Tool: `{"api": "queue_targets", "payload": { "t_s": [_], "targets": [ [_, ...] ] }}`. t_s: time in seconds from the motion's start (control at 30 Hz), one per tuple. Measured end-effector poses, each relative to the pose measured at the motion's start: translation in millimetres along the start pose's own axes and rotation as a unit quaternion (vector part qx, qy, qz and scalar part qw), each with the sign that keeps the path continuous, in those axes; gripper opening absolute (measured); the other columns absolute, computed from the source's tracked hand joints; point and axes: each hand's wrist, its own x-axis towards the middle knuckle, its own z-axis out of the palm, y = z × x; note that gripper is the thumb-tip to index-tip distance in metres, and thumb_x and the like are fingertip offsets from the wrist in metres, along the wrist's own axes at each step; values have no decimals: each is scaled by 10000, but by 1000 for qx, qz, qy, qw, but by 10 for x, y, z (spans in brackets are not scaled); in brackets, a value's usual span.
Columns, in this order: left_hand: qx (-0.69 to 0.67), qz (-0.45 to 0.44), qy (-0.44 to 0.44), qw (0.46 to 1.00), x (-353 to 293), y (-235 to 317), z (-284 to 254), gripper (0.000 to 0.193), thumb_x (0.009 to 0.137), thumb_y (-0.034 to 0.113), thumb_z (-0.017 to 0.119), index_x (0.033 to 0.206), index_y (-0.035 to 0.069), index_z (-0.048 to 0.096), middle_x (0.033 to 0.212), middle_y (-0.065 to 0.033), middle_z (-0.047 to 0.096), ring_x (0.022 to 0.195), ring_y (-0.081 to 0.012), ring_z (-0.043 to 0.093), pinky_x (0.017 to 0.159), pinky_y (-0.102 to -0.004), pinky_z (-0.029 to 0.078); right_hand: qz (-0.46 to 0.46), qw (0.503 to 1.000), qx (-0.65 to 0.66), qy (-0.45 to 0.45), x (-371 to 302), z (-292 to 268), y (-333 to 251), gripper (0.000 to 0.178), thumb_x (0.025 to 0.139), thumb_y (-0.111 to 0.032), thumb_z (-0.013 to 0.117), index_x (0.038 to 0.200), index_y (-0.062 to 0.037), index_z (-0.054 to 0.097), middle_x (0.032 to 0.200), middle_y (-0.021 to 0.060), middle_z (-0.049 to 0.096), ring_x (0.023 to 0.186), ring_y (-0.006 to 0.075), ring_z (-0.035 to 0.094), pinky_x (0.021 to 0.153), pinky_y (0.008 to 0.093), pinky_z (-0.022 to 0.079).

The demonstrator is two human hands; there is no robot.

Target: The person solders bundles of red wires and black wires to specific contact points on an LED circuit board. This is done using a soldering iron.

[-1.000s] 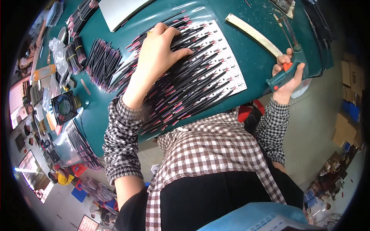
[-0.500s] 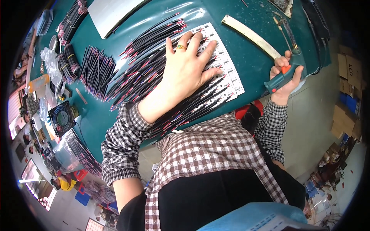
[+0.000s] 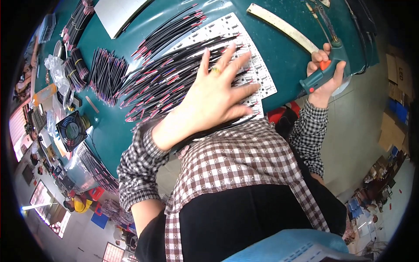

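My left hand (image 3: 220, 94) lies spread, fingers apart, over black wires (image 3: 170, 81) with red ends. Under the wires is a white sheet of circuit boards (image 3: 264, 72) dotted with small dark parts. The palm hides part of the wires and boards. In my right hand (image 3: 325, 81), off to the right, is a green soldering gun (image 3: 325, 72) gripped by its handle, a finger near the orange trigger. Its metal tip points away from me, and a thin rod runs beside it.
More wires lie in a loose pile (image 3: 107, 76) and tied bundles (image 3: 77, 26) to the left. A pale curved strip (image 3: 283, 26) lies beyond the boards, and a white panel (image 3: 115, 17) at the far left. A small black fan (image 3: 72, 130) stands near the left table edge.
My left hand has slid toward me across the wires, baring the far part of the board sheet. The right hand still holds the soldering gun in about the same place.
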Motion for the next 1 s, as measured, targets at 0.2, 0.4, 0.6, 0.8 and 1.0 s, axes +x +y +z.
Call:
{"api": "queue_targets", "payload": {
  "t_s": [0.2,0.4,0.6,0.8,1.0],
  "targets": [
    [24,-155,93,983,-93,-821,-80,658,656,426,818,1191,97,624,1107,-124,582,1031,-335,562,893,-419,470,-6,999,-35,33,65,-102,-51,694,881,-520,624,1277,34,487,952,43,569,937,191,553,705,297,519],
    [-60,-211,39,975,95,-1249,-141,724,559,463,880,1109,81,605,1018,-144,582,962,-311,599,837,-414,504,4,996,-61,68,281,-76,91,655,882,-504,630,1254,22,511,946,40,579,938,179,565,710,276,526],
    [-18,-118,96,988,105,-1480,-183,680,583,419,891,1053,38,580,1007,-134,589,935,-280,611,830,-387,505,25,998,-43,35,499,-159,163,614,904,-476,608,1249,24,523,969,46,592,955,179,590,740,281,540],
    [-110,-165,120,973,-37,-1353,-646,658,607,336,905,1043,23,524,925,-122,642,851,-194,622,766,-330,497,44,998,-16,50,572,-119,206,600,909,-457,610,1254,25,521,972,43,596,952,179,590,740,281,532],
    [-207,-254,122,937,-588,-1254,-1360,667,609,282,908,1118,18,567,736,-50,635,683,-104,567,646,-254,470,62,991,7,121,526,264,371,623,912,-455,602,1289,29,493,950,51,590,858,170,580,713,280,501]
  ]
}}
